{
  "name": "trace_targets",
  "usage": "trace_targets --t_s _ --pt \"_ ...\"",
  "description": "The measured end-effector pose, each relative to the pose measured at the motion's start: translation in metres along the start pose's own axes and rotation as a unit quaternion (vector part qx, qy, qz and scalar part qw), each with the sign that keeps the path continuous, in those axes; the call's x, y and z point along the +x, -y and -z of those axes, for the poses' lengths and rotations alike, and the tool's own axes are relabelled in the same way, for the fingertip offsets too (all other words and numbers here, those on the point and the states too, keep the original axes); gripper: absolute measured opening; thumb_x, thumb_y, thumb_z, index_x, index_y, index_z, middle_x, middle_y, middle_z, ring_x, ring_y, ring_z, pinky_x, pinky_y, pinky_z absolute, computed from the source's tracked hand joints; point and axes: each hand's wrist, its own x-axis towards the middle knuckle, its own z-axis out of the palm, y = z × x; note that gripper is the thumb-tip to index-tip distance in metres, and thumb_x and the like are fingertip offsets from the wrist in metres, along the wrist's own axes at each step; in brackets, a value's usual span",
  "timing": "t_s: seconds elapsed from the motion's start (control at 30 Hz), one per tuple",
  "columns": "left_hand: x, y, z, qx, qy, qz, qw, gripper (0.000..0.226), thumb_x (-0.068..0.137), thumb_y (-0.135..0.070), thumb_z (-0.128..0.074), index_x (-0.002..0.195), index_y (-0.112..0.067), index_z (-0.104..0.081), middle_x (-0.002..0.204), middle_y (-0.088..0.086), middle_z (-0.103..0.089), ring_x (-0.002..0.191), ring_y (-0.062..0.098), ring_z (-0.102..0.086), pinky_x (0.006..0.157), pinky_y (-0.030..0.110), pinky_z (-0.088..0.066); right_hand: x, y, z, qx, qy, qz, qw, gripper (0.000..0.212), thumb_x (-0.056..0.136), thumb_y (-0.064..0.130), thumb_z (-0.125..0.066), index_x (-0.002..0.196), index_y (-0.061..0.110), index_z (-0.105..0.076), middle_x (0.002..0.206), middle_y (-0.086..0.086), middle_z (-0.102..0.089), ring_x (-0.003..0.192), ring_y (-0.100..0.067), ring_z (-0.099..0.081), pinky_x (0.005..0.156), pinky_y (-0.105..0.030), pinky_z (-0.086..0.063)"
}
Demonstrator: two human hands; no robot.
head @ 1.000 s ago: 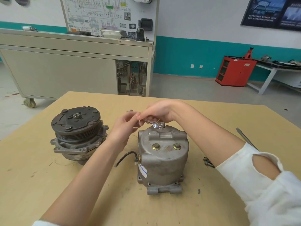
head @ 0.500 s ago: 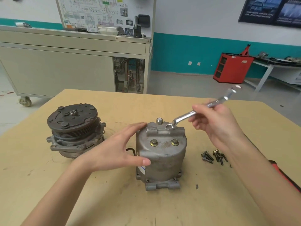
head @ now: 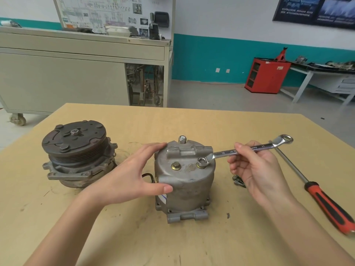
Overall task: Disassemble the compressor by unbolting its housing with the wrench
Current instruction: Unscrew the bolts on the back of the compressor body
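The scene is brightly and evenly lit by soft, diffuse light. Only faint, short shadows are cast on the table [head: 192,242], seen under the housing [head: 188,187] toward the near edge. Glare is caught on the polished wrench [head: 222,153]. Beyond the far left corner, straight lines of the grey cabinet [head: 57,79] are bowed by wide-angle distortion, and the poster [head: 317,12] beyond the far right corner is rendered soft.
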Motion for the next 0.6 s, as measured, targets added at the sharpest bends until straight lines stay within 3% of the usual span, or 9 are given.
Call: trace_targets --t_s 0.23,0.33,0.4,0.5,0.6 --pt "0.0 0.0 0.0 0.004 0.006 -0.002 1.0 0.1 0.058 -0.073 -0.065 0.145 -0.044 -0.026 0.141 -0.04 -0.028 0.132 -0.019 -0.026 0.106 0.011 -0.025 0.008 -0.004 0.005 -0.03 0.021 -0.04 0.999 0.025 0.092 0.008 -0.053 0.07 0.013 -0.044 0.048 0.0 -0.046 0.04 -0.01 -0.036 0.039 -0.018 -0.03" --pt "0.001 0.001 0.0 -0.001 0.001 -0.007 1.0 0.097 0.058 -0.072 -0.066 0.143 -0.046 -0.026 0.141 -0.039 -0.03 0.132 -0.018 -0.027 0.106 0.011 -0.025 0.017 0.001 0.008 -0.059 0.027 -0.08 0.995 0.015 0.09 0.009 -0.058 0.077 0.011 -0.051 0.059 0.001 -0.048 0.045 -0.008 -0.036 0.037 -0.016 -0.027" --pt "0.0 0.0 0.0 -0.004 0.002 -0.006 1.0 0.097 0.058 -0.072 -0.066 0.142 -0.047 -0.026 0.141 -0.039 -0.029 0.132 -0.018 -0.026 0.106 0.011 -0.025 0.025 0.003 0.005 -0.029 0.031 -0.106 0.993 0.006 0.088 0.003 -0.058 0.09 0.009 -0.056 0.066 0.0 -0.052 0.045 -0.007 -0.038 0.035 -0.014 -0.026" --pt "-0.001 0.0 0.0 -0.011 0.005 -0.003 1.0 0.099 0.058 -0.072 -0.066 0.144 -0.045 -0.025 0.144 -0.038 -0.028 0.132 -0.019 -0.025 0.106 0.009 -0.024 0.039 0.003 0.004 0.036 0.007 -0.11 0.993 0.02 0.088 0.001 -0.057 0.105 0.012 -0.053 0.066 -0.002 -0.056 0.041 -0.006 -0.039 0.032 -0.013 -0.026" --pt "-0.001 0.0 0.0 -0.014 0.009 -0.003 1.0 0.098 0.057 -0.072 -0.066 0.142 -0.047 -0.024 0.144 -0.037 -0.027 0.132 -0.02 -0.024 0.103 0.001 -0.021 0.051 0.006 0.01 0.053 -0.046 -0.072 0.995 0.009 0.092 0.013 -0.058 0.095 0.013 -0.05 0.068 -0.005 -0.062 0.04 -0.008 -0.04 0.031 -0.015 -0.027"
